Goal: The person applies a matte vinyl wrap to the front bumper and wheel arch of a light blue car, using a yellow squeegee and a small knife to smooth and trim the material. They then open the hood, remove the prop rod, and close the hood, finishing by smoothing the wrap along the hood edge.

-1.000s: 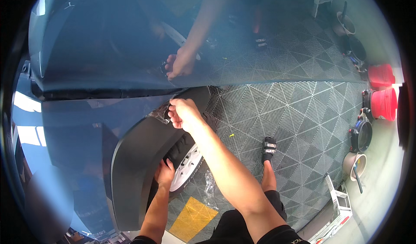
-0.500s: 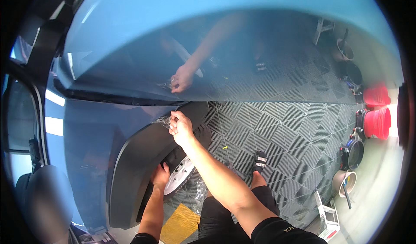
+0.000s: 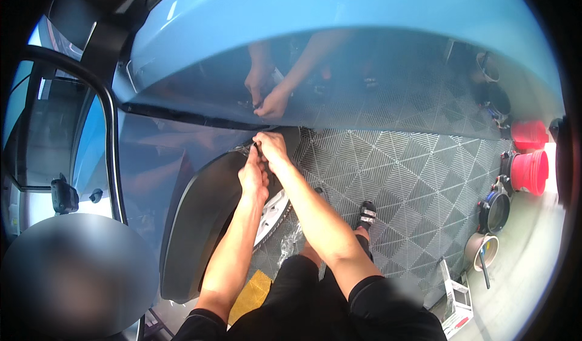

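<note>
My right hand [image 3: 270,149] is closed in a pinch at the top of the wheel arch, on the edge of a crinkled clear film [image 3: 242,149]. Just below and touching it, my left hand [image 3: 253,175] has its fingers curled and its thumb pointing up at the same film. The fingertips partly hide what lies between the hands. Both are beside the black wheel arch trim [image 3: 197,220] of a blue car, under its body seam. The glossy blue panel [image 3: 339,80] above mirrors both hands. Behind my forearms, a white-spoked wheel [image 3: 271,217] shows in part.
More crumpled clear film [image 3: 290,244] lies on the grey tiled floor [image 3: 400,177] near my legs. Along the right wall stand red buckets [image 3: 529,172], a dark round container [image 3: 495,212], a beige bucket [image 3: 482,252] and a white step stool [image 3: 458,298]. An open car door [image 3: 112,141] is at left.
My left hand has come up from inside the wheel arch to meet my right hand at the film. The view has shifted, and more of the open door shows at left.
</note>
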